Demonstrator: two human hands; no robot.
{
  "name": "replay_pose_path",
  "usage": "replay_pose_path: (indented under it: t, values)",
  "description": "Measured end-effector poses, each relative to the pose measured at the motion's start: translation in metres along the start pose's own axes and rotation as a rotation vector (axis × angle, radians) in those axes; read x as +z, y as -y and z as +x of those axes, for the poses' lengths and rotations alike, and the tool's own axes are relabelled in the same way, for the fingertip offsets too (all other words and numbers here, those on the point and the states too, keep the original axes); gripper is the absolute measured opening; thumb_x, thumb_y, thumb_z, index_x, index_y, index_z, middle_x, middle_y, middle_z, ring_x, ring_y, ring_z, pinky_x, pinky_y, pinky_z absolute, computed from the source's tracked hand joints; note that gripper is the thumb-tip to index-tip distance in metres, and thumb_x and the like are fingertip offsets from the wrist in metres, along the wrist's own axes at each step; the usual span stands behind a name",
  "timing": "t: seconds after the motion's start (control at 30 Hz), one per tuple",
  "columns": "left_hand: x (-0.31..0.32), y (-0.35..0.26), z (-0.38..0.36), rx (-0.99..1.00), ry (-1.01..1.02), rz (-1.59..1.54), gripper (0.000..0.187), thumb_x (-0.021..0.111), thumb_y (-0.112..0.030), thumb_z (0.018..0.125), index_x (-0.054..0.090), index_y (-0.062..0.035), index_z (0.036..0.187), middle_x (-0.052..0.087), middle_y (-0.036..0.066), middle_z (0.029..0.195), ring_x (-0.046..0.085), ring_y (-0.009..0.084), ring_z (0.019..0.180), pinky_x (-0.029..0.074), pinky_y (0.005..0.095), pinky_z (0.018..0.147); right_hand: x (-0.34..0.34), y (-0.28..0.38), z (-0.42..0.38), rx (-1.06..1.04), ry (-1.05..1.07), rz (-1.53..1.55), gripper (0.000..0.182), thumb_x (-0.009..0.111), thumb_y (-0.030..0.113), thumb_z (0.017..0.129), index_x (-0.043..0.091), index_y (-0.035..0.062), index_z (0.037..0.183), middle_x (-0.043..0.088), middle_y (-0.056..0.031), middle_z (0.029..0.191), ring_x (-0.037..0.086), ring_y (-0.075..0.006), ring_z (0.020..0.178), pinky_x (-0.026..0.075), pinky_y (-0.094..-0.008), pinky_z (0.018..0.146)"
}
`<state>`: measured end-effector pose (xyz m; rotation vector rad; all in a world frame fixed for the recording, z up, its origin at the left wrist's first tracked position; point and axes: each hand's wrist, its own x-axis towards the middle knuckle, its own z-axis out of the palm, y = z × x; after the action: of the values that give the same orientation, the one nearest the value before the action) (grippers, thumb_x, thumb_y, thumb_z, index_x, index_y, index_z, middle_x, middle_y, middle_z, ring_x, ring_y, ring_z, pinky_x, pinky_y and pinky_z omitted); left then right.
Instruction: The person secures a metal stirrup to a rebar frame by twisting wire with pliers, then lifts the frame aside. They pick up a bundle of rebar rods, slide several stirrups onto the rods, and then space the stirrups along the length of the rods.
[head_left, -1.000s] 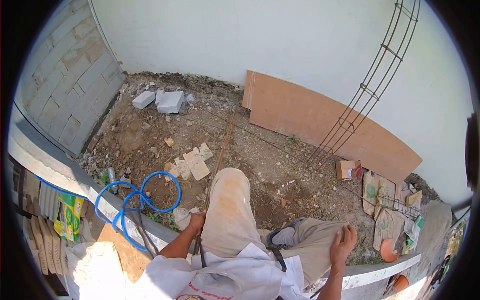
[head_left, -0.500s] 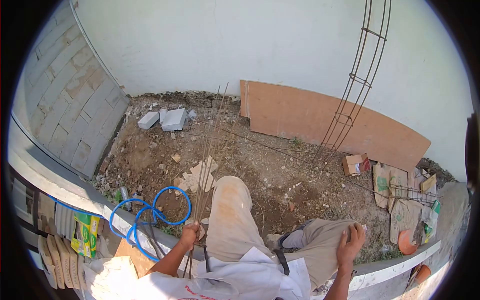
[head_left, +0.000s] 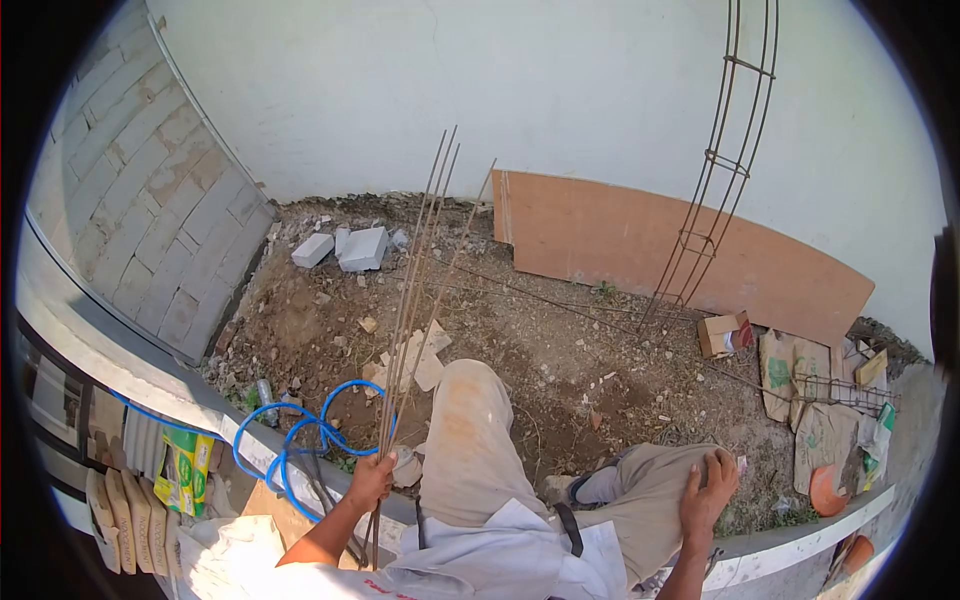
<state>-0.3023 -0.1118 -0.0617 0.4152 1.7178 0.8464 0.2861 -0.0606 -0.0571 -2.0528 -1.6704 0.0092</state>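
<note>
Several thin steel rods (head_left: pixel 407 320) stand nearly upright, with my left hand (head_left: pixel 371 482) wrapped round their lower part. Their upper ends spread apart in front of the white wall. My right hand (head_left: pixel 709 487) rests on my right knee, its fingers apart and holding nothing. Just left of the rods, a coiled blue hose (head_left: pixel 290 455) lies across the low ledge. Behind the rods, pale broken pieces (head_left: pixel 425 358) lie on the soil.
A brown board (head_left: pixel 640 235) leans on the wall beside a tall rebar cage (head_left: pixel 712 190). White blocks (head_left: pixel 363 249) lie at the back left. A small carton (head_left: pixel 718 336) and paper sacks (head_left: pixel 822 440) are at the right. Filled bags (head_left: pixel 125 520) stand at the lower left.
The rods have risen slightly, and their tops have spread wider, one leaning right. My left hand still holds them and sits slightly lower and left. The view has shifted a little.
</note>
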Motion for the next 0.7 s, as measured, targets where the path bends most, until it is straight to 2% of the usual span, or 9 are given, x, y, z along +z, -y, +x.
replay_pose_path:
  t: [0.13, 0.23, 0.3, 0.37, 0.43, 0.5, 0.57, 0.67, 0.7]
  values:
    - [0.010, -0.010, -0.005, -0.014, 0.007, 0.072, 0.034, 0.066, -0.035, 0.103, 0.047, -0.0178, 0.081, 0.036, -0.009, 0.055, 0.033, 0.0064, 0.041, 0.026, 0.0282, 0.038, 0.003, 0.005, 0.005, 0.004, -0.015, -0.014, 0.040, 0.075, 0.010, 0.087, 0.065, -0.0008, 0.124, 0.058, -0.0205, 0.138, 0.048, -0.0410, 0.135, 0.035, -0.0538, 0.116]
    - [0.010, -0.015, -0.012, -0.055, 0.065, 0.050, 0.039, 0.065, -0.038, 0.104, 0.045, -0.0176, 0.078, 0.035, -0.008, 0.054, 0.032, 0.0071, 0.040, 0.025, 0.0285, 0.038, 0.005, 0.055, 0.026, -0.043, 0.018, 0.304, 0.045, 0.077, 0.011, 0.088, 0.063, -0.0020, 0.129, 0.059, -0.0228, 0.136, 0.054, -0.0430, 0.130, 0.040, -0.0515, 0.113]
    - [0.010, -0.017, -0.021, -0.044, 0.131, 0.064, 0.042, 0.063, -0.042, 0.104, 0.042, -0.0176, 0.078, 0.033, -0.007, 0.055, 0.031, 0.0078, 0.041, 0.025, 0.0288, 0.039, 0.018, 0.106, 0.046, -0.061, 0.173, 0.689, 0.051, 0.078, 0.019, 0.092, 0.061, -0.0044, 0.134, 0.061, -0.0245, 0.136, 0.061, -0.0425, 0.125, 0.048, -0.0484, 0.106]
    - [0.013, -0.019, -0.033, -0.041, 0.177, 0.082, 0.043, 0.062, -0.043, 0.105, 0.041, -0.0175, 0.078, 0.032, -0.007, 0.056, 0.030, 0.0081, 0.042, 0.024, 0.0289, 0.040, 0.052, 0.158, 0.062, -0.007, 0.451, 0.918, 0.066, 0.076, 0.030, 0.098, 0.051, -0.0051, 0.148, 0.058, -0.0244, 0.144, 0.061, -0.0330, 0.128, 0.049, -0.0414, 0.108]
    - [0.020, -0.024, -0.047, -0.046, 0.200, 0.112, 0.043, 0.062, -0.042, 0.106, 0.040, -0.0173, 0.078, 0.031, -0.006, 0.057, 0.030, 0.0083, 0.043, 0.024, 0.0287, 0.041, 0.078, 0.218, 0.075, 0.020, 0.702, 1.096, 0.086, 0.074, 0.039, 0.099, 0.031, -0.0037, 0.161, 0.054, -0.0281, 0.148, 0.058, -0.0330, 0.133, 0.048, -0.0414, 0.110]
    - [0.022, -0.021, -0.053, -0.077, 0.250, 0.104, 0.044, 0.061, -0.042, 0.106, 0.043, -0.0161, 0.077, 0.036, -0.006, 0.057, 0.032, 0.0080, 0.044, 0.026, 0.0281, 0.041, 0.110, 0.278, 0.081, 0.110, 0.889, 1.301, 0.104, 0.072, 0.045, 0.099, 0.008, -0.0022, 0.166, 0.049, -0.0307, 0.152, 0.053, -0.0347, 0.139, 0.047, -0.0436, 0.112]
    - [0.028, -0.021, -0.062, -0.086, 0.275, 0.127, 0.043, 0.060, -0.042, 0.107, 0.045, -0.0151, 0.077, 0.038, -0.005, 0.059, 0.034, 0.0079, 0.045, 0.027, 0.0278, 0.042, 0.133, 0.332, 0.077, 0.181, 0.875, 1.278, 0.082, 0.069, 0.041, 0.103, 0.026, 0.0002, 0.159, 0.060, -0.0261, 0.137, 0.066, -0.0333, 0.121, 0.058, -0.0473, 0.097]
    - [0.037, -0.023, -0.071, -0.049, 0.271, 0.182, 0.041, 0.058, -0.043, 0.108, 0.050, -0.0130, 0.081, 0.040, -0.004, 0.059, 0.035, 0.0083, 0.046, 0.029, 0.0282, 0.043, 0.118, 0.388, 0.077, 0.518, 0.874, 1.477, 0.040, 0.060, 0.033, 0.108, 0.045, 0.0048, 0.132, 0.065, -0.0165, 0.109, 0.073, -0.0270, 0.085, 0.065, -0.0475, 0.071]
    - [0.037, -0.023, -0.071, -0.024, 0.263, 0.190, 0.041, 0.057, -0.043, 0.109, 0.051, -0.0117, 0.083, 0.041, -0.003, 0.059, 0.036, 0.0088, 0.045, 0.029, 0.0285, 0.043, 0.123, 0.390, 0.081, 0.514, 0.873, 1.527, 0.032, 0.058, 0.031, 0.109, 0.045, 0.0062, 0.125, 0.062, -0.0139, 0.103, 0.070, -0.0248, 0.076, 0.064, -0.0464, 0.064]
